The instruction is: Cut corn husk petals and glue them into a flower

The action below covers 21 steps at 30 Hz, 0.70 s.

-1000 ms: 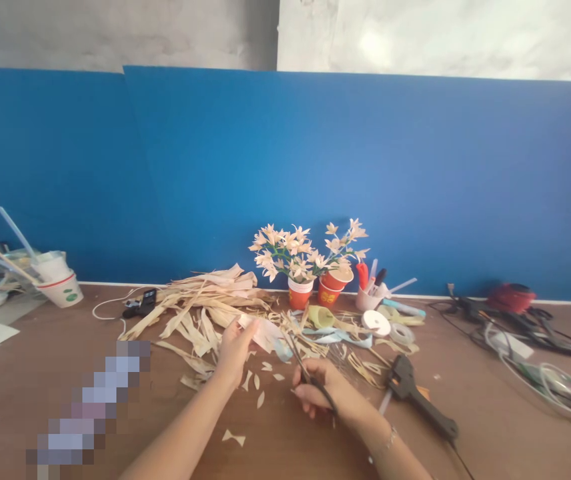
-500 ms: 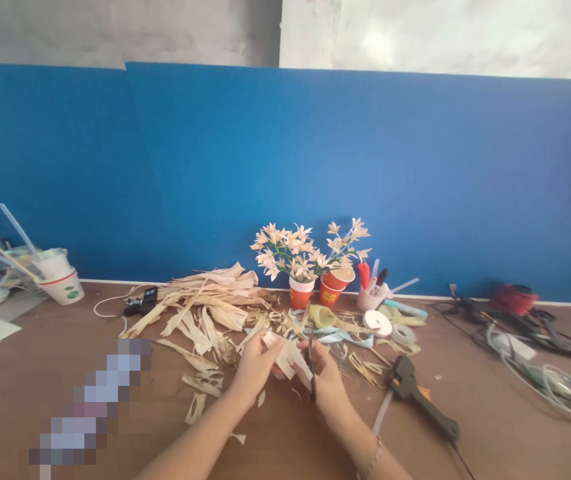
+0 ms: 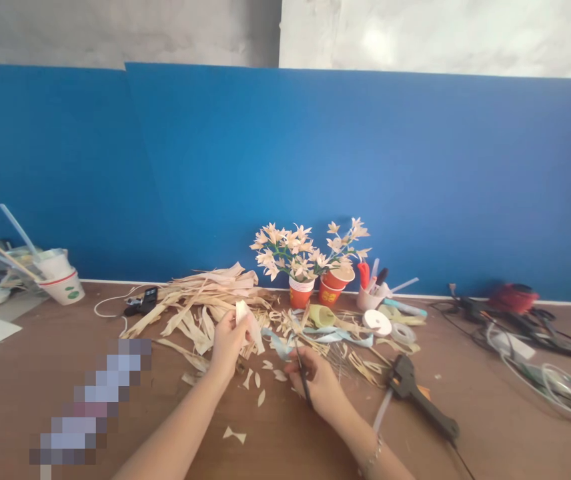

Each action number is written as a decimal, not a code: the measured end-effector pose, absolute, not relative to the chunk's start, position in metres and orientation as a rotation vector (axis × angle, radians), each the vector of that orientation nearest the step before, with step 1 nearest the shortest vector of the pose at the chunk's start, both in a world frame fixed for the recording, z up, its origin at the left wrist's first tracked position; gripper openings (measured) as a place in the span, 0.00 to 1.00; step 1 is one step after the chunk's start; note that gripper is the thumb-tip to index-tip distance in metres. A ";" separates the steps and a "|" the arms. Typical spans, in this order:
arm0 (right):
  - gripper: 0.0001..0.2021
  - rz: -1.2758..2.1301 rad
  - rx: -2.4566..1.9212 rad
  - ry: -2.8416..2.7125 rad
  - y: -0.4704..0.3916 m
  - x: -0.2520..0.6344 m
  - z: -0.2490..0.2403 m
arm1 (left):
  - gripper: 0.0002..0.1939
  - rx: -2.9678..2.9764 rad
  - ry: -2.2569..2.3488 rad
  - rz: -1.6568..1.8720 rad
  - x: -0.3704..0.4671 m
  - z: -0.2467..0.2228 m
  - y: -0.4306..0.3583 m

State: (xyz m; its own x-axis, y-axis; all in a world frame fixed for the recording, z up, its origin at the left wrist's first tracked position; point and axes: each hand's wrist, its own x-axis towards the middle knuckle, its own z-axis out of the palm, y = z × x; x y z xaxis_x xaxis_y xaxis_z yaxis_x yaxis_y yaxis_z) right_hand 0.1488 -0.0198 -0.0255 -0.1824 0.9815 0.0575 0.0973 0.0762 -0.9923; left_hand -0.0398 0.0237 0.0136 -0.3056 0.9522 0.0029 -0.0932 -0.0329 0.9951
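Now that your left hand (image 3: 228, 341) and right hand (image 3: 310, 379) have drawn apart, the left fingers pinch the pale papery sheet (image 3: 252, 331) above the brown counter (image 3: 165, 417), clear of the dark slender scissors (image 3: 303, 375) gripped in the right fingers; cutting seems paused.

cream husk (image 3: 253, 333), blue panel (image 3: 285, 160), brown table (image 3: 275, 447)

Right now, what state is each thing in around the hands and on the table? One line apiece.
Left hand: closed, pinching the pale husk piece
Pale husk piece: held up off the table
Right hand: closed around scissors
Scissors: held; blade opening unclear
Cut petals: loose, scattered
Husk pile: heaped, untidy
Glue gun: lying down, power unclear
Flowers: standing in red cups
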 end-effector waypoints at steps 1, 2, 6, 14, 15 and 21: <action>0.13 1.201 -1.162 -1.511 -0.020 0.150 -0.027 | 0.09 1.060 1.414 1.437 -0.044 0.013 0.026; 0.11 1.148 -1.186 -1.568 -0.021 0.151 -0.027 | 0.08 1.154 1.475 1.367 -0.048 0.013 0.027; 0.15 0.876 -1.388 -1.753 -0.023 0.160 -0.012 | 0.05 1.649 1.687 1.029 -0.064 0.017 0.029; 0.15 0.350 -1.906 -2.043 -0.023 0.177 0.013 | 0.10 1.970 2.126 0.463 -0.089 0.041 0.016; 0.15 0.322 -1.924 -2.064 -0.023 0.178 0.015 | 0.13 2.030 2.202 0.448 -0.088 0.043 0.014; 0.19 0.281 -1.895 -2.177 -0.024 0.181 0.018 | 0.07 2.394 1.891 0.715 -0.057 0.041 0.003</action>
State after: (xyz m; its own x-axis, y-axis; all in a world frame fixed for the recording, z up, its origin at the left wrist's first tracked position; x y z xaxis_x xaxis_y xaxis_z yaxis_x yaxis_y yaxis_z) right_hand 0.1810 -0.0240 0.0184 -0.1295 0.9900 0.0552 0.9436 0.1402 -0.2998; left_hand -0.0573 0.0025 0.0410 0.1674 0.9241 0.3436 0.9205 -0.2713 0.2813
